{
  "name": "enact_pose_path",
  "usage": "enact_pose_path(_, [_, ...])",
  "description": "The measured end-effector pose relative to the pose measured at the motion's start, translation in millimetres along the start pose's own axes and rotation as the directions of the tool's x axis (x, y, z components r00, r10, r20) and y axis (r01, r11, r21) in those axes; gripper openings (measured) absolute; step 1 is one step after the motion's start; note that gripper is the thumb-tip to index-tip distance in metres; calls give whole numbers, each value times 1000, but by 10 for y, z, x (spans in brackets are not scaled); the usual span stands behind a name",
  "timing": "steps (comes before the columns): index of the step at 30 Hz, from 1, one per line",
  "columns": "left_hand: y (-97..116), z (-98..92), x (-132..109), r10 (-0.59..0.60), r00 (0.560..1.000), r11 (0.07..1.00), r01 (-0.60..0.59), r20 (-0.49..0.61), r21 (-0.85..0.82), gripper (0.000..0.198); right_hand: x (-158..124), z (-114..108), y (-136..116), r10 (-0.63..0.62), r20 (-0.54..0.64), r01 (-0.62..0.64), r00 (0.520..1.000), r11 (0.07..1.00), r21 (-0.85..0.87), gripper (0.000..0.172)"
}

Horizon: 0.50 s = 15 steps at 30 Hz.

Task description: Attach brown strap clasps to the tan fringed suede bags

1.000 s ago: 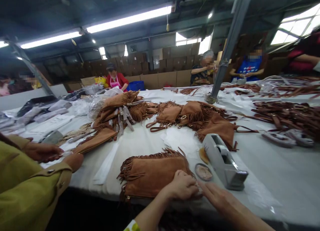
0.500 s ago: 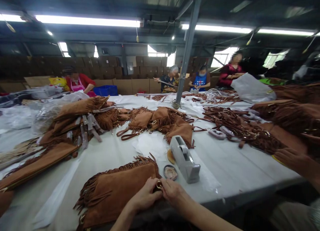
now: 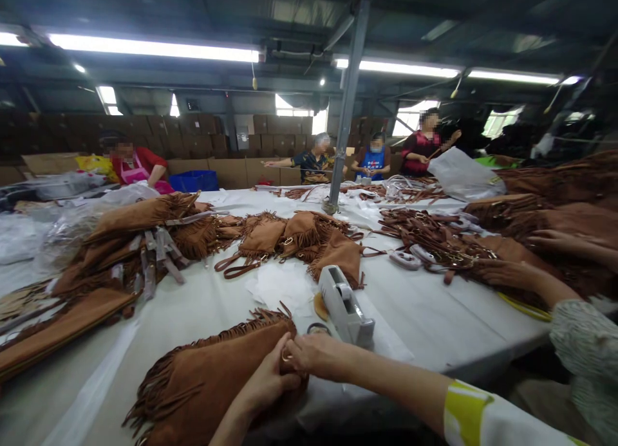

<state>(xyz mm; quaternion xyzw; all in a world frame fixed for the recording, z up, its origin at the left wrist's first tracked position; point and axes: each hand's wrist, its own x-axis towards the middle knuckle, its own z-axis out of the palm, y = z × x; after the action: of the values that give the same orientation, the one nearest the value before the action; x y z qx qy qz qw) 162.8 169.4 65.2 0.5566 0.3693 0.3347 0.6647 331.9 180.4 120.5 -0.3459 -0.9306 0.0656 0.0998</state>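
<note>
A brown suede bag [image 3: 217, 375] with fringe along its edges lies at the table's near side. My left hand [image 3: 268, 376] is closed on the bag's right end, thumb and fingers pinching the corner. Close against it, my right hand [image 3: 321, 356] is closed with its fingertips on a small gold metal ring [image 3: 286, 354] at that corner. The fingers partly cover the ring, so whether anything else is held there is hidden. Just beyond my right hand stands a grey tape dispenser [image 3: 346, 307], with a dark-rimmed roll [image 3: 318, 329] partly hidden by the hand.
Fringed bags [image 3: 263, 235] lie mid-table, and more are stacked at left [image 3: 116, 240]. Brown straps [image 3: 425, 230] with metal clips are heaped at right, where a co-worker's hand [image 3: 512, 273] reaches in. A metal post [image 3: 344, 111] rises from the table. Several people work across it.
My hands have drawn closer together, the right fingers now covering more of the ring. The co-worker's arm at right has reached further left over the straps. The view has shifted slightly.
</note>
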Motion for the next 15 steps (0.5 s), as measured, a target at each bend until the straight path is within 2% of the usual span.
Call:
enact_pose_path(2, [28,83,-22,18,1000,998,-18,0,54,65,131,-34,-5,104,-36,-101,994,991,84,12])
enact_pose_path(5, [19,174,-54,65,995,996,-60,-74,68,59,319,-7,-47,237,-117,-214,965,960,181,16])
enact_pose_path(8, [-14,166,-61,97,989,995,-93,-107,46,48,269,5,-120,361,-188,-288,913,899,329,28])
enact_pose_path(9, [-24,145,-59,95,989,995,-92,-113,32,45,176,2,-146,434,-195,-314,880,838,447,32])
enact_pose_path(11, [-43,97,-54,74,988,997,-76,-135,-9,44,-99,-1,-197,596,-166,-329,785,629,704,38])
enact_pose_path(13, [-70,60,-44,41,984,995,-56,-174,-85,52,-417,16,-254,701,-125,-295,702,446,845,39])
enact_pose_path(15, [-119,37,-23,9,984,980,-44,-178,-196,60,-665,71,-318,729,-123,-270,673,398,877,40])
